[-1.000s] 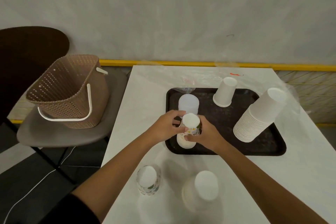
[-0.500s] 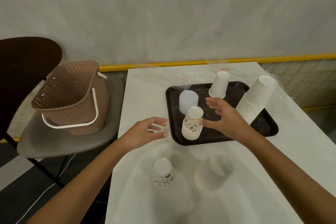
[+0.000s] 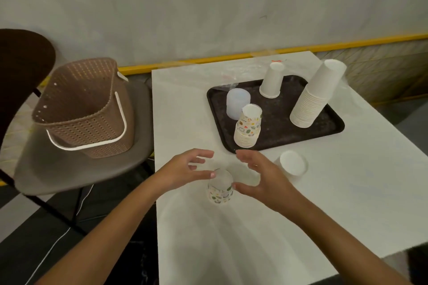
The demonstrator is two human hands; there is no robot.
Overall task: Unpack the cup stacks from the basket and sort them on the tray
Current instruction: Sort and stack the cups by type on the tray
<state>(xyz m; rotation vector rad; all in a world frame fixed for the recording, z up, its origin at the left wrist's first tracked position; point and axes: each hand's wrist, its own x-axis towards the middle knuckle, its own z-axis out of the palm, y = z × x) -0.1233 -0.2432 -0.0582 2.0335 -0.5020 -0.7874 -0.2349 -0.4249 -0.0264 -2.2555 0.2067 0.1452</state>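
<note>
A patterned cup stack (image 3: pixel 220 191) stands upside down on the white table near me. My left hand (image 3: pixel 185 169) and my right hand (image 3: pixel 260 174) flank it with fingers spread; both thumb tips touch the stack, and no fingers wrap around it. On the black tray (image 3: pixel 278 143) stand a taller patterned cup stack (image 3: pixel 247 129), a translucent stack (image 3: pixel 237 103), a short white stack (image 3: pixel 272 82) and a tall leaning white stack (image 3: pixel 316 97). A low white cup stack (image 3: pixel 293 164) sits on the table just right of my right hand. The brown basket (image 3: pixel 85 109) rests on a chair at left.
The grey chair (image 3: pixel 69 169) holding the basket stands against the table's left edge. Crumpled clear plastic wrap (image 3: pixel 234 71) lies behind the tray. The wall with a yellow strip (image 3: pixel 347 45) runs close behind the table.
Both hands let go of the patterned stack on the tray and drew back toward me, closing in around the patterned stack on the table.
</note>
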